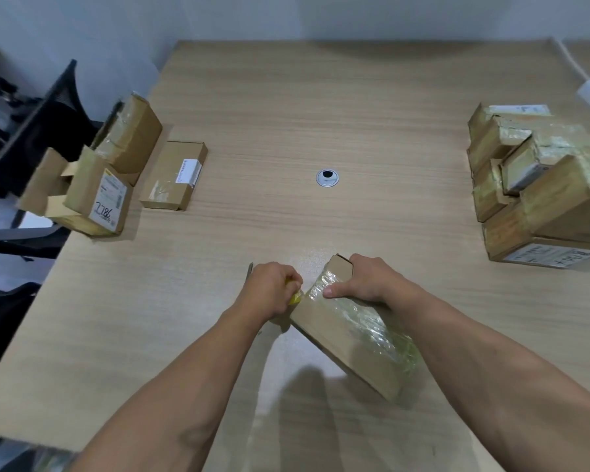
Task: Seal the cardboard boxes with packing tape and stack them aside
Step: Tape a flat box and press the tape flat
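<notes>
A long cardboard box lies tilted near the table's front, with clear tape running along its top. My right hand grips its far end, thumb pressing on the tape. My left hand is curled round a yellow-handled tool, held against the box's near-left corner; a thin metal part sticks out beyond the fist. What kind of tool it is I cannot tell.
A pile of taped boxes stands at the table's right edge. Three boxes sit at the left edge, one flat. A round cable grommet is in the wooden table. A dark chair stands left.
</notes>
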A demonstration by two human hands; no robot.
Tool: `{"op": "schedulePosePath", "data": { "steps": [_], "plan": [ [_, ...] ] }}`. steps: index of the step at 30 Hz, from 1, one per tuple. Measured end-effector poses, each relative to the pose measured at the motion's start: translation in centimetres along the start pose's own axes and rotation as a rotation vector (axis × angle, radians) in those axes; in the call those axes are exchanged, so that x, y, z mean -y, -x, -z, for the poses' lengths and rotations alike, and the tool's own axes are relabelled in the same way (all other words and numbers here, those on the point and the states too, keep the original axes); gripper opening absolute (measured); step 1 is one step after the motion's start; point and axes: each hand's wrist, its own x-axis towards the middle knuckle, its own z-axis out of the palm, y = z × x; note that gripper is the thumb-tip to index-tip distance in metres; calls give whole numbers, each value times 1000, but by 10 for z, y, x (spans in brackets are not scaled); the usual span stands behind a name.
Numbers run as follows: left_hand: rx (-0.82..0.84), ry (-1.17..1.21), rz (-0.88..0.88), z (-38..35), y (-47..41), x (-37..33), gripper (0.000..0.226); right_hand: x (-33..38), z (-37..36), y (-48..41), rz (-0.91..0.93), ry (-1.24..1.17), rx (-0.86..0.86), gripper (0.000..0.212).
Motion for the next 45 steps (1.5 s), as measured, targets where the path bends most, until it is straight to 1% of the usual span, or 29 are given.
{"op": "schedulePosePath", "data": {
  "steps": [5,8,13,16,19,25,30,33,36,41,45],
  "plan": [
    [76,16,19,9,-2,10,16,13,-3,3,2,50,-38,76],
    [96,-51,14,16,-5,13,17,16,-6,-1,9,49,-40,77],
    [86,-111,25,19,-9,15,17,23,-7,-7,-25,35,-6,76],
    [79,-116,2,21,-10,19,18,24,-12,-14,-37,10,25,76],
    [100,-117,-26,22,-11,22,19,26,-13,-17,-47,10,47,77],
    [162,-124,-20,27,-15,25,15,33,-13,-13,-54,59,42,74],
    [200,-256,-65,36,-19,27,16,42,-5,-6,4,122,23,78],
    [216,-312,-87,44,-23,30,17,39,-4,-3,112,62,64,72],
    [246,-314,-132,52,-27,31,17,36,1,5,211,-29,86,62],
    [298,-305,-209,54,-33,29,18,28,2,9,264,-88,72,61],
    [319,-274,-234,51,-31,31,21,23,2,8,294,-112,72,58]
  ]
}}
